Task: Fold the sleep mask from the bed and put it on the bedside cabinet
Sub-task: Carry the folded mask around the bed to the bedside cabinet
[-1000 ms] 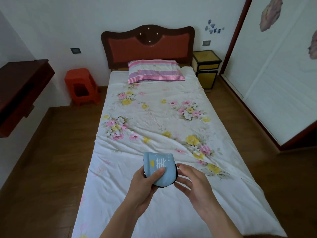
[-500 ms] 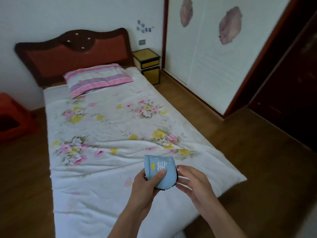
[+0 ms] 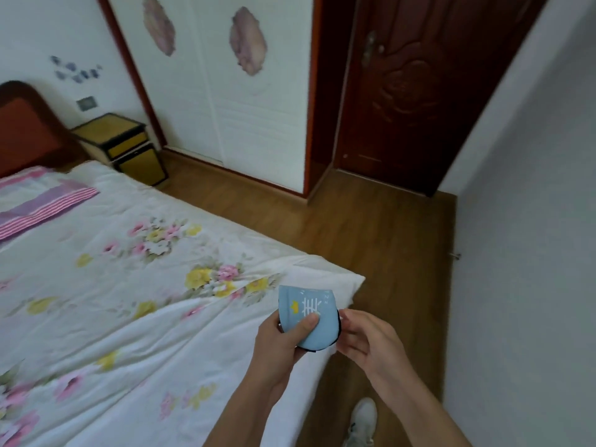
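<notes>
View has swung right; left hand [image 3: 277, 345] grips folded sleep mask [image 3: 309, 317], right hand [image 3: 371, 341] touching, writing unreadable.

A folded pale-blue fabric sleep mask [image 3: 308, 317] is printed with white strokes and a small yellow mark, and edged in black. A white cotton bed cover [image 3: 135, 285] is patterned with pink and yellow flowers. A pink-and-purple striped pillow [image 3: 42, 201] is seen beside a yellow, black-framed bedside cabinet [image 3: 125, 146]; a dark red-brown carved door [image 3: 416, 91] is seen beyond
</notes>
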`<action>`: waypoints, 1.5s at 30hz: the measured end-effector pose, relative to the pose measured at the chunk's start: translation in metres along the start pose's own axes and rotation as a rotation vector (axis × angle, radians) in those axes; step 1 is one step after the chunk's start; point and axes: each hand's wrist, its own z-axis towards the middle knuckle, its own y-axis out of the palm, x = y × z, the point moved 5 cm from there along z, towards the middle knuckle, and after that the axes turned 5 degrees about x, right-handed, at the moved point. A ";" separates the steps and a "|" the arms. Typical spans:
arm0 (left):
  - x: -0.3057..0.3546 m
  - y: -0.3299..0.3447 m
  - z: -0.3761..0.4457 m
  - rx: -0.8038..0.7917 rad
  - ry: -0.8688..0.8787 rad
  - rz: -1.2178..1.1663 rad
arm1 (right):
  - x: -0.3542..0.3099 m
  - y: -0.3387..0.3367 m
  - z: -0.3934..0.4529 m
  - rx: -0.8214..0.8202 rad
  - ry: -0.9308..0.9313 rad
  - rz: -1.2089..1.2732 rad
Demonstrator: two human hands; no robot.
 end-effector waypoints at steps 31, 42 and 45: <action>0.012 0.425 0.284 -0.171 -0.059 0.183 | -0.213 -0.284 0.326 0.132 -0.002 0.241; 0.053 0.470 0.455 -0.103 -0.079 0.048 | -0.309 -0.253 0.491 0.071 -0.004 0.114; 0.077 0.475 0.507 -0.070 -0.071 0.012 | -0.344 -0.233 0.540 0.057 -0.002 0.065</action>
